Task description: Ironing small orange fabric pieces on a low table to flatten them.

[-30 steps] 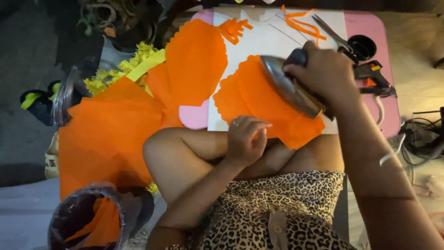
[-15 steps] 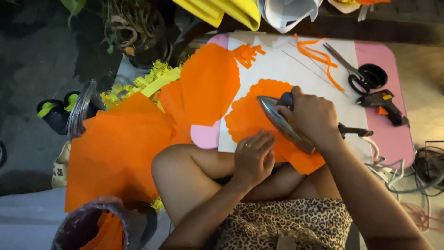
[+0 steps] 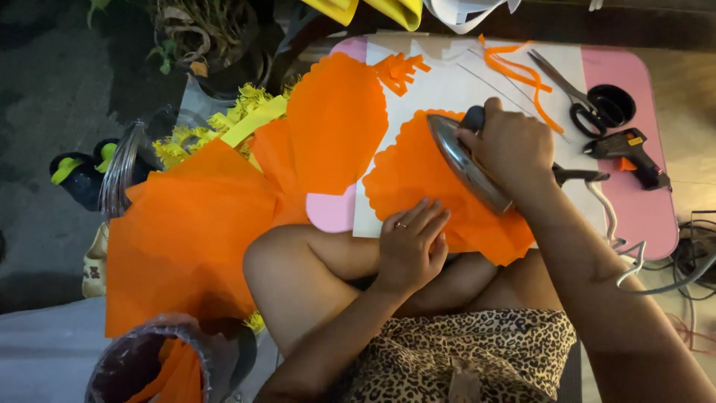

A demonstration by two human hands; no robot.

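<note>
My right hand (image 3: 514,145) grips the dark handle of a metal clothes iron (image 3: 464,161), whose soleplate rests tilted on a scalloped orange paper piece (image 3: 418,175). That piece lies on a white sheet (image 3: 462,82) on a small pink table (image 3: 634,209). My left hand (image 3: 412,242) lies flat with fingers spread on the near edge of the orange piece, a ring on one finger.
More orange paper sheets (image 3: 194,231) spread to the left over my knee. Scissors (image 3: 589,101), a black glue gun (image 3: 626,149) and orange paper strips (image 3: 522,71) lie at the table's far right. A plastic container (image 3: 142,366) with orange scraps stands at lower left. The iron's cord (image 3: 634,254) trails right.
The iron in my right hand has slid left and farther across the orange piece. My left hand has opened flat on the paper's near edge.
</note>
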